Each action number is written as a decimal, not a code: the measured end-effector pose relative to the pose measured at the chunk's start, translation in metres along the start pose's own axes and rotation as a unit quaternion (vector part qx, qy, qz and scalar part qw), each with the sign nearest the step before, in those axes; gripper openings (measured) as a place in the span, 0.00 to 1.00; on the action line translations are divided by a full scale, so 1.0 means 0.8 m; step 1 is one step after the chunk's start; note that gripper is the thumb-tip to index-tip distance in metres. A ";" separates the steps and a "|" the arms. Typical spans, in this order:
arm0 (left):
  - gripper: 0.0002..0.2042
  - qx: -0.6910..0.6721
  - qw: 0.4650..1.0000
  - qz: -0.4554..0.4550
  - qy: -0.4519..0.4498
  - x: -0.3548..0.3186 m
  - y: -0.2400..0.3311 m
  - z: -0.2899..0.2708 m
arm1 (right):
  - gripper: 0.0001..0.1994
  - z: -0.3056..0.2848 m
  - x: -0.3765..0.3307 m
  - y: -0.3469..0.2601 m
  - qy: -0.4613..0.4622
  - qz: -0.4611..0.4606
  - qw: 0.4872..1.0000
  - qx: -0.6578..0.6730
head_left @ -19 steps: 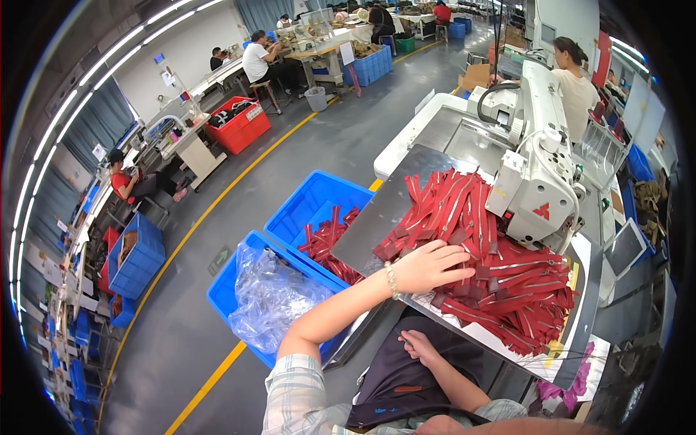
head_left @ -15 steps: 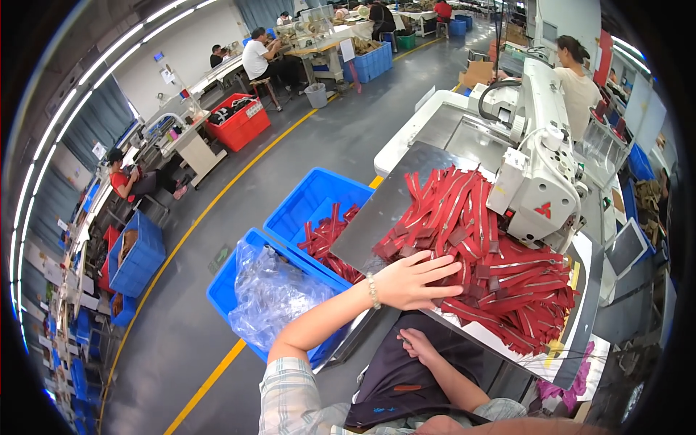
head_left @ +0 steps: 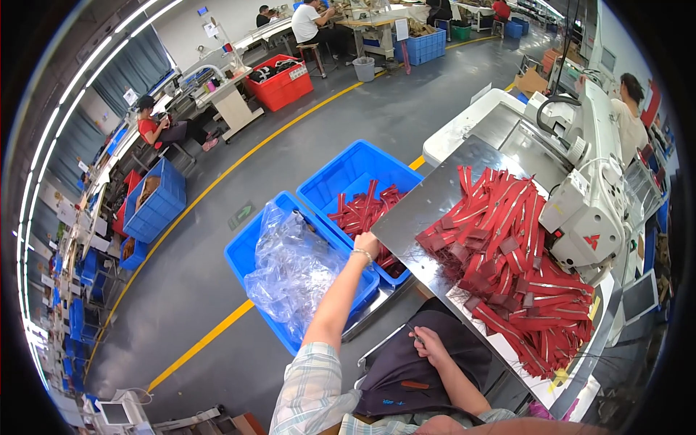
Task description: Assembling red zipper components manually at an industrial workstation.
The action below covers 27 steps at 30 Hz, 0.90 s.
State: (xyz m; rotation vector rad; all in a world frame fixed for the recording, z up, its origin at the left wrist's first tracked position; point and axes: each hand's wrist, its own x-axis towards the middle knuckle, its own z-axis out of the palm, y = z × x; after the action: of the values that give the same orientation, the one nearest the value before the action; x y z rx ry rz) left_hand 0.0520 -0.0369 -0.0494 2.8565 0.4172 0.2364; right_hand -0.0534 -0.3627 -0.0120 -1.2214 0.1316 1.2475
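Note:
A large heap of red zippers, with metal teeth and dark red end tabs, covers the metal tabletop by the sewing machine. More red zippers lie in a blue bin below its left corner. My left hand, wearing a bead bracelet, is over that bin's near side, close to the tabletop corner; its fingers are hidden. Above my dark apron, my right hand is closed around a small, thin dark tool, mostly covered by the fingers.
A second blue bin holds crumpled clear plastic bags. The white sewing machine head overhangs the heap's right side. A monitor stands farther right. Yellow lines cross the grey floor; people sit at distant benches.
My left hand has left the zipper heap and moved left and down to the bin. My right hand stays near my lap, closed on the small tool. The view has shifted left.

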 end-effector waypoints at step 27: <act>0.16 -0.503 0.858 -0.091 -0.057 -0.099 -0.018 -0.181 | 0.13 0.025 -0.009 -0.012 -0.054 0.033 0.998 0.002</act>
State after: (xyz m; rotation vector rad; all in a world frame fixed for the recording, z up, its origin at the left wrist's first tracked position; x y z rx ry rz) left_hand -0.0543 -0.0162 0.0757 1.7748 0.3789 0.1710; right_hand -0.0590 -0.3508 0.0074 -1.1510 0.0973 1.3669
